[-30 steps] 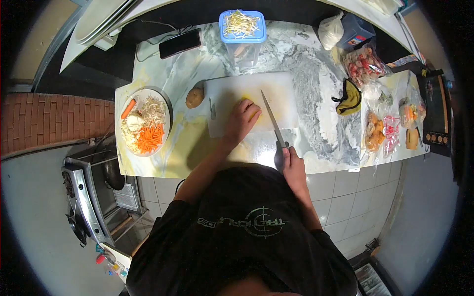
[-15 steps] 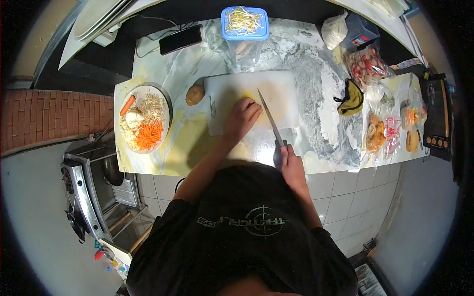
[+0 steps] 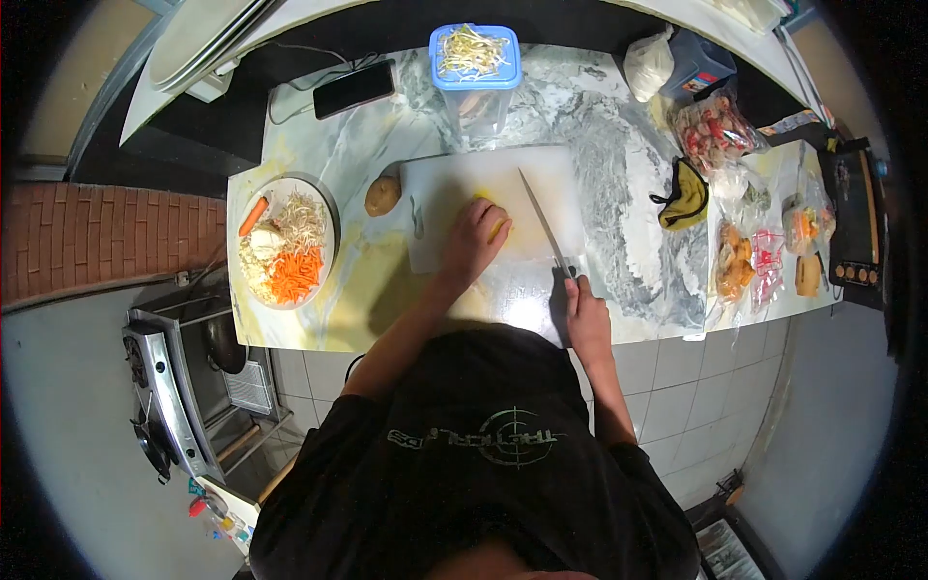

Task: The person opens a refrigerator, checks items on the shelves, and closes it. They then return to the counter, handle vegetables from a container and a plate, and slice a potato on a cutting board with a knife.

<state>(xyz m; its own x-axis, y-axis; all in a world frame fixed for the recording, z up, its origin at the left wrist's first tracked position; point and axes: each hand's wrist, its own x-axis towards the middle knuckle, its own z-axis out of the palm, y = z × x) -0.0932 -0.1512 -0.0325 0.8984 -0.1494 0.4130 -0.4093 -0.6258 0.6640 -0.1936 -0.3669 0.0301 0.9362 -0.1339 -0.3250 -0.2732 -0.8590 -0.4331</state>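
My left hand [image 3: 475,235] is closed over a small yellow piece of food [image 3: 496,228] on the white cutting board [image 3: 435,193]; my fingers hide most of it. In my right hand [image 3: 587,311] is the handle of a long knife [image 3: 543,220], beside the board's lower right corner. Its blade slants up and left over the right part of the board, apart from the yellow piece. A brown potato [image 3: 383,195] lies just left of the board.
A plate [image 3: 330,253] with carrot strips and sprouts stands at the left. Behind the board is a blue-lidded container [image 3: 476,85] topped with sprouts, and a phone [image 3: 354,89] lies back left. A yellow-black pouch [image 3: 684,195] and bagged food [image 3: 735,261] are at the right.
My right hand and the knife have moved right, away from my left hand. My left hand stays on the yellow piece, its fingers slightly shifted.
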